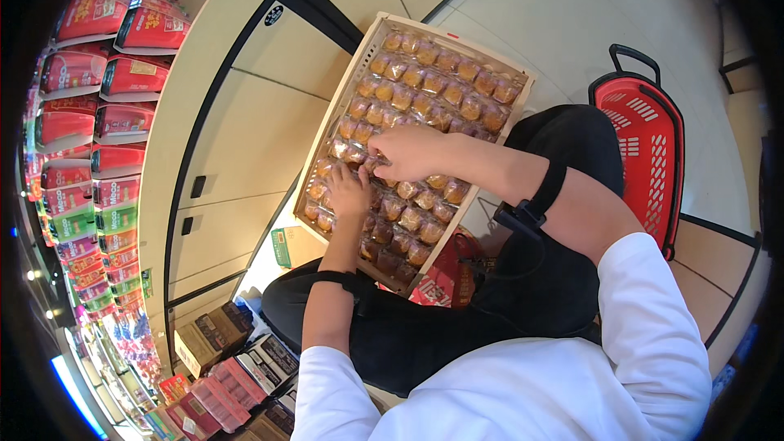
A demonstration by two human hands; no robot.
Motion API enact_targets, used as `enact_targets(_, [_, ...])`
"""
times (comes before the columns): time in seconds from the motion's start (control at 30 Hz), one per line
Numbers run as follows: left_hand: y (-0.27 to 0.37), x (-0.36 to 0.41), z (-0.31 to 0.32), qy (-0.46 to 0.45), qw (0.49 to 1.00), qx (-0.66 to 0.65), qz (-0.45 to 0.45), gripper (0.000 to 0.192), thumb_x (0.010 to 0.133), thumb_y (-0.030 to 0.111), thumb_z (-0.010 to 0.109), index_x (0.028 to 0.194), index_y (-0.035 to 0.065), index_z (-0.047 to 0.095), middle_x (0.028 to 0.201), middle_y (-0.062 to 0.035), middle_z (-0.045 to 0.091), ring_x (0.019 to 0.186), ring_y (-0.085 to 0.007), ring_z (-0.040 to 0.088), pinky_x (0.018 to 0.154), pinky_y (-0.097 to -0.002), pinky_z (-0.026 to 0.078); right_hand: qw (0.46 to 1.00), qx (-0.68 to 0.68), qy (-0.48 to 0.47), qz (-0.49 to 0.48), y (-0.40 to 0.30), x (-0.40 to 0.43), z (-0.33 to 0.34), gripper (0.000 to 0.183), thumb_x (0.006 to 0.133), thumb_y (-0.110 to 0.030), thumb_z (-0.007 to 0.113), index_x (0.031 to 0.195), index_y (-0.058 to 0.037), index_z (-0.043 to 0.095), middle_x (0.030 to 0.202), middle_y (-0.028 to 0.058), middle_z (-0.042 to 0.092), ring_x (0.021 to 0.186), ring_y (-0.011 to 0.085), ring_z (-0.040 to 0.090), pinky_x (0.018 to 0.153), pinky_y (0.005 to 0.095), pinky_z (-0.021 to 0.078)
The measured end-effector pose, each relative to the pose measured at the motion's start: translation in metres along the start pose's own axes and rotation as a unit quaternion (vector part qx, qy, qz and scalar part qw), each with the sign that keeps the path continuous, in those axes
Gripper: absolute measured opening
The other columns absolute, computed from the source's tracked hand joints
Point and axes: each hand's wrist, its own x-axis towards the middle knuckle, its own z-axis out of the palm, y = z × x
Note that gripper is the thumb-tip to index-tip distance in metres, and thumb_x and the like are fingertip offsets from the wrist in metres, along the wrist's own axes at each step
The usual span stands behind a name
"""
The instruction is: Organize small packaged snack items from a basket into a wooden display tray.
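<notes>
A shallow crate (468, 49) with pale walls lies tilted before me, filled with rows of small round baked goods in clear and purple wrappers (413, 76). My left hand (350, 191) rests on the wrapped pieces near the crate's left side, fingers apart. Just right of it and higher up, my right hand (407, 152) bends its fingers down to the wrapped pieces near the middle. Its fingertips are partly hidden, so whether they hold a piece cannot be told.
A red plastic shopping basket (649, 165) stands at the right. Beige cabinets (263, 128) run along the left, below shelves of red packages (138, 76). Stacked boxes (214, 337) lie at lower left. A red carton (444, 275) is under the crate's near end.
</notes>
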Motion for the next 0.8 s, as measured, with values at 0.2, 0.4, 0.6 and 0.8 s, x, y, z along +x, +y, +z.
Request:
enact_targets(0.2, [-0.034,0.027,0.033,0.134,0.990,0.039,0.009,0.074,0.095,0.053,0.028,0.146,-0.0007,0.017,0.154,-0.0189,0.010,0.144,-0.0303,0.007,0.116,-0.0436,0.005,1.000,-0.011,0.014,-0.016,0.001,0.000,0.000,0.041,0.086,-0.032,0.059,0.113,-0.0023,0.055,0.098,0.0177,0.064,0.095,0.0334,0.061,0.083,0.0436,0.0480])
enact_targets(0.4, [-0.041,0.033,0.045,0.155,0.987,-0.030,0.030,0.076,0.094,0.054,0.032,0.146,0.0003,0.020,0.153,-0.0236,0.009,0.143,-0.0361,0.007,0.115,-0.0472,0.008,1.000,0.001,-0.005,0.018,-0.002,-0.002,-0.005,0.038,0.087,-0.033,0.058,0.111,-0.0027,0.056,0.098,0.0174,0.064,0.095,0.0338,0.061,0.084,0.0439,0.0476])
enact_targets(0.6, [-0.035,0.027,0.041,0.166,0.984,-0.038,-0.051,0.080,0.093,0.060,0.028,0.148,0.0037,0.013,0.149,-0.0323,0.009,0.140,-0.0427,0.010,0.114,-0.0478,0.006,0.999,-0.012,0.037,-0.005,-0.002,0.003,0.003,0.032,0.083,-0.027,0.060,0.103,-0.0025,0.059,0.100,0.0144,0.065,0.099,0.0324,0.061,0.082,0.0452,0.0500])
enact_targets(0.8, [-0.033,0.029,0.034,0.091,0.993,-0.018,-0.074,0.086,0.092,0.065,0.022,0.148,0.0024,0.005,0.150,-0.0322,0.008,0.142,-0.0391,0.008,0.114,-0.0476,0.004,1.000,-0.012,0.012,0.010,0.004,0.005,0.007,0.035,0.083,-0.029,0.060,0.107,-0.0030,0.058,0.100,0.0146,0.065,0.098,0.0316,0.062,0.081,0.0450,0.0499])
